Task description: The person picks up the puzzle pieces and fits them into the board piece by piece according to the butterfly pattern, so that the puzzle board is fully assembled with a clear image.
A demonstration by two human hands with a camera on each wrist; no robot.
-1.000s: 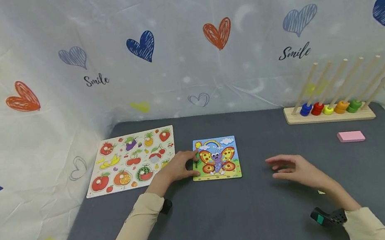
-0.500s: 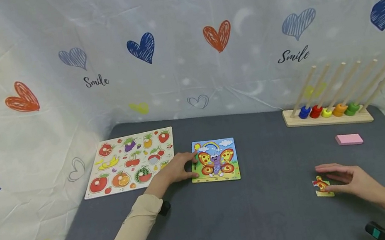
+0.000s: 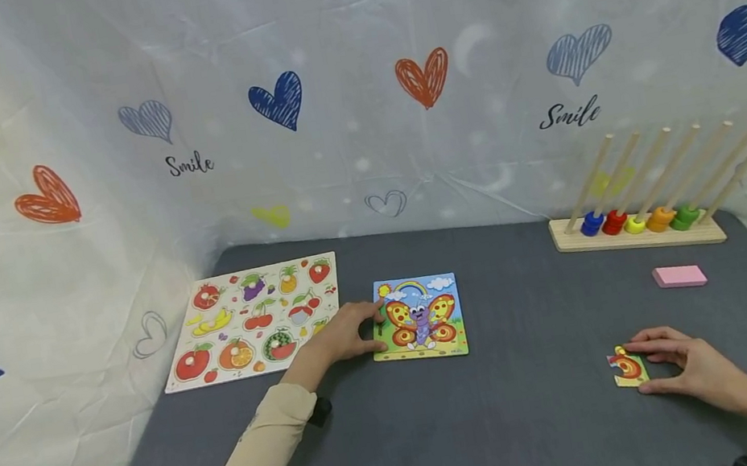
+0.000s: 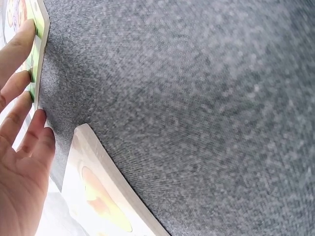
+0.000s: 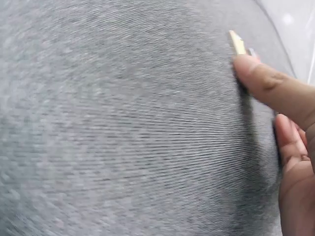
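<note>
My left hand (image 3: 340, 337) rests at the left edge of a square butterfly puzzle (image 3: 424, 319), thumb near its lower corner and fingers higher up. The left wrist view shows fingertips touching the rim of that puzzle (image 4: 38, 64). Far to the right, my right hand (image 3: 700, 374) pinches a small puzzle piece (image 3: 628, 369) with a yellow and orange-red pattern, thumb at its lower corner and fingers at the upper one. In the right wrist view just a thin pale edge of the piece (image 5: 237, 43) shows beyond the thumb.
A fruit board (image 3: 251, 321) lies left of the butterfly puzzle, partly behind my left hand. Toward the back right stands a wooden peg rack (image 3: 638, 233) with coloured rings. A pink block (image 3: 679, 276) lies in front of it. Hanging cloth (image 3: 351, 90) borders the dark table (image 3: 521, 421).
My right hand has moved right and toward me from beside the butterfly puzzle to the small puzzle piece, and its fingers have closed on it. The left hand stays at the puzzle's edge.
</note>
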